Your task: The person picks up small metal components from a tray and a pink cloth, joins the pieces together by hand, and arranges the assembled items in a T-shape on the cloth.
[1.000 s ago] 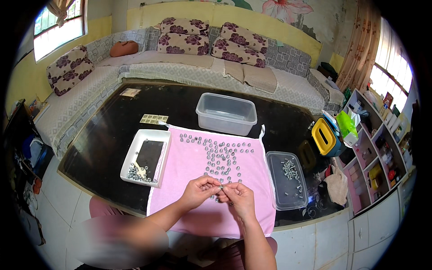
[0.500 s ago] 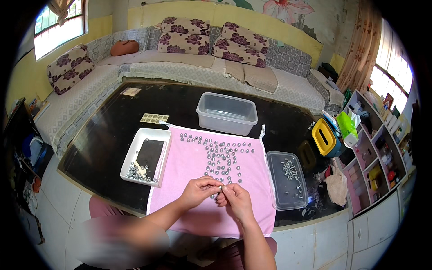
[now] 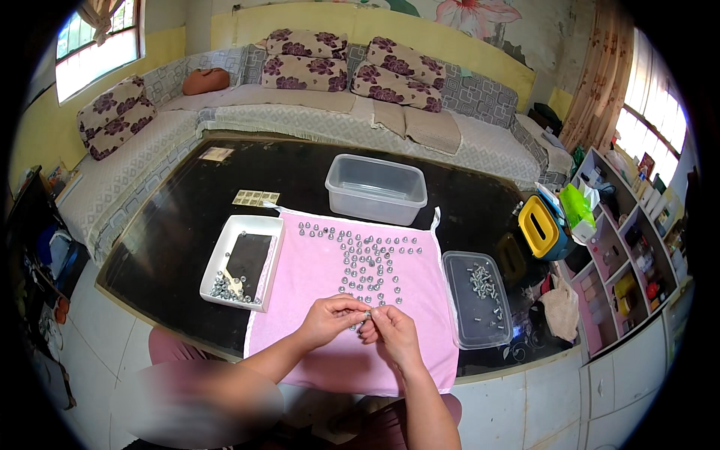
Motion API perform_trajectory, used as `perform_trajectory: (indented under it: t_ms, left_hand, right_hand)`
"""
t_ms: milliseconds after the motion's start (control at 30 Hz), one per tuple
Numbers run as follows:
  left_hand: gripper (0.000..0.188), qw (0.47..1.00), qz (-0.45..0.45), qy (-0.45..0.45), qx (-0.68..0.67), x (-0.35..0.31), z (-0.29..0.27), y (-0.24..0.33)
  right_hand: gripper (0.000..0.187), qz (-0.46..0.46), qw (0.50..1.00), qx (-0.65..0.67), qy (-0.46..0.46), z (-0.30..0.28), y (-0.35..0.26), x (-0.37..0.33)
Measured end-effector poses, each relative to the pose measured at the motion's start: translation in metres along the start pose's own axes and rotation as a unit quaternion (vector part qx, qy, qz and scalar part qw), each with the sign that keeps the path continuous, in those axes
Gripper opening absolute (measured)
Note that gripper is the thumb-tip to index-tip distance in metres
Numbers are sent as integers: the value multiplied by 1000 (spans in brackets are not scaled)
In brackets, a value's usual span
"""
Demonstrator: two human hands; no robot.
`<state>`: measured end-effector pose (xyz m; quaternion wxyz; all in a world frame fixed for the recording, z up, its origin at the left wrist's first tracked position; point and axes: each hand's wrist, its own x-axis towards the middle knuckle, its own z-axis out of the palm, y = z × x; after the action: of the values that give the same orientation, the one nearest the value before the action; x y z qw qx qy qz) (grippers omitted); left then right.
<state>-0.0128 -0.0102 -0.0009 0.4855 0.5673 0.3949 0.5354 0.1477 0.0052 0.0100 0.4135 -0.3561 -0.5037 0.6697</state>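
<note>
Over the near part of a pink cloth (image 3: pixel 300 300), my left hand (image 3: pixel 330 319) and my right hand (image 3: pixel 391 331) meet fingertip to fingertip. Both are closed in a pinch on a small metal fastener (image 3: pixel 367 314), mostly hidden by the fingers. Just beyond them, many small silvery fasteners (image 3: pixel 363 264) stand on the cloth in rough rows. To the left, a white tray (image 3: pixel 212 259) has a pile of metal nuts (image 3: pixel 225 286) in its near corner. On the right, a shallow clear plastic lid (image 3: pixel 466 330) holds loose bolts (image 3: pixel 484 282).
A clear plastic tub (image 3: pixel 376 204) stands at the cloth's far edge on the black table (image 3: pixel 172 247). A small gridded card (image 3: pixel 256 198) lies behind the white tray. At the table's right are a yellow and blue tissue box (image 3: pixel 541 226) and a beige rag (image 3: pixel 559 307).
Both hands stay in the same place, pinching the small fastener, with barely any finger movement. The whole view has shifted very slightly.
</note>
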Motion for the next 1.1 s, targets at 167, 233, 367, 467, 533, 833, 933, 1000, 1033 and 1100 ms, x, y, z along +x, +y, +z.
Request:
perform_trajectory:
  t_ms: [167,233,367,467,533,833,933,1000,1033,1100]
  left_hand:
    - [15,999,-6,19,-45,1,3,-1]
    - [14,998,-15,15,-58,1,4,2]
    - [14,996,-19,0,-86,-1,2,3]
    - [14,998,-18,-5,-60,-1,2,4]
    - [15,999,-16,-7,-45,-1,2,5]
    - [13,998,-28,-3,-62,0,1,5]
    - [12,997,-24,-3,-68,0,2,3]
    - [12,997,-18,-3,-73,0,2,2]
    - [12,997,-15,-3,-77,0,2,1]
    - [12,996,-15,5,-83,0,2,1]
  right_hand:
    - [23,-10,999,-39,19,4,2,1]
    - [24,-21,998,-58,27,5,3,1]
    - [28,-11,998,-69,10,3,4,1]
    - [32,8,997,-82,-4,3,3,0]
    - [34,20,997,-74,-1,3,2,0]
    - [35,3,998,-61,12,5,-1,-1]
    - [34,-52,994,-86,47,9,0,1]
    - [34,-18,994,-105,24,6,-2,2]
    - [33,-2,993,-114,13,4,-3,2]
    - [33,-25,997,-65,25,7,-1,3]
